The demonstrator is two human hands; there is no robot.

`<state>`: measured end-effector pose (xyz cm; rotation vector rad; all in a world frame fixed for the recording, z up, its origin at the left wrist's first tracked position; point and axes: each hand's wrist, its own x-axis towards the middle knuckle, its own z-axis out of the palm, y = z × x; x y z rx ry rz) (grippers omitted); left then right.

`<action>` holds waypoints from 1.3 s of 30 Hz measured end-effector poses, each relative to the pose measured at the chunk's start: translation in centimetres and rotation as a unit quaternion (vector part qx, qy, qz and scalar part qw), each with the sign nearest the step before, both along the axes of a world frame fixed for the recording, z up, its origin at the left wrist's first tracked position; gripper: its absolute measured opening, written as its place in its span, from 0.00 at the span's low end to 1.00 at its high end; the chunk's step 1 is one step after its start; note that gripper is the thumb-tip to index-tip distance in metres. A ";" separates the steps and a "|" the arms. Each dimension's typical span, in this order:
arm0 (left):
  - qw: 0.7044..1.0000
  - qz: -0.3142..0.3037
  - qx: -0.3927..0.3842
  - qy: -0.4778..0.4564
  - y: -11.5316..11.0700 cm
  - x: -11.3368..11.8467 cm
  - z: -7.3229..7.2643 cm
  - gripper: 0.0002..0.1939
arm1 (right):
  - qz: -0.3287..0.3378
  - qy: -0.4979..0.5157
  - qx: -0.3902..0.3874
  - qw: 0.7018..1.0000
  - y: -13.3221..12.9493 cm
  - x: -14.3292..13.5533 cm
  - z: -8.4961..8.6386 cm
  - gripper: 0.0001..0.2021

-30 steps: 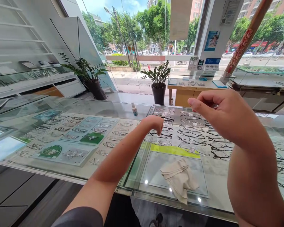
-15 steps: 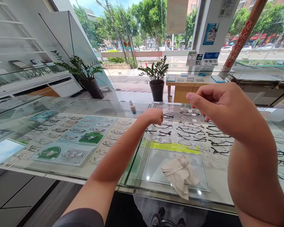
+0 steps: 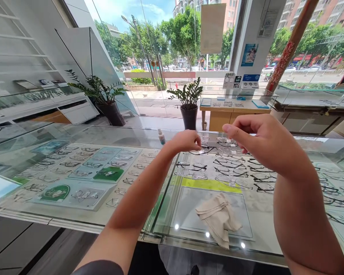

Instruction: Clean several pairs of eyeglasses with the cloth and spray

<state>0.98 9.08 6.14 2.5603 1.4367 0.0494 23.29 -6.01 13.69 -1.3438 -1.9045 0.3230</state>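
Note:
Both my hands are raised over a glass display counter (image 3: 172, 238). My left hand (image 3: 187, 140) has its fingers curled in a pinch, beside a dark-rimmed pair of glasses (image 3: 206, 148). Whether it touches that pair or only overlaps it in view I cannot tell. My right hand (image 3: 260, 139) is to the right, wrist bent, fingers curled in and thumb pointing left. Its inner fingers are hidden, along with anything they hold. A crumpled beige cleaning cloth (image 3: 219, 217) lies on the counter nearer to me. Behind my left hand a small spray bottle (image 3: 161, 136) stands upright.
Rows of glasses (image 3: 231, 168) lie in the counter to the right, and more on trays (image 3: 83, 194) to the left. Beyond the counter are two potted plants (image 3: 189, 112) (image 3: 111, 110), a wooden display table (image 3: 232, 114) and large windows.
The view has tipped upward, so the counter appears lower. My hands have come slightly closer together, both still curled. The cloth and the bottle stay in place on the counter.

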 end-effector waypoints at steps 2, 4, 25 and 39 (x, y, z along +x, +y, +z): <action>0.990 -0.008 0.011 -0.140 -1.3 -0.4 1.7 0.10 | 0.001 0.014 -0.001 1.000 0.2 0.2 -0.1 0.24; 0.955 -0.014 0.007 -0.296 -2.6 -0.6 3.0 0.12 | 0.004 0.027 -0.001 1.000 0.5 0.4 -0.3 0.24; 0.676 -0.087 -0.073 -0.728 -8.4 1.1 5.4 0.12 | 0.080 0.228 0.031 0.970 2.4 -1.3 -2.0 0.19; 0.647 -0.115 -0.146 -0.740 -7.8 2.1 4.7 0.15 | 0.118 0.267 0.083 0.953 2.8 -1.7 -2.3 0.08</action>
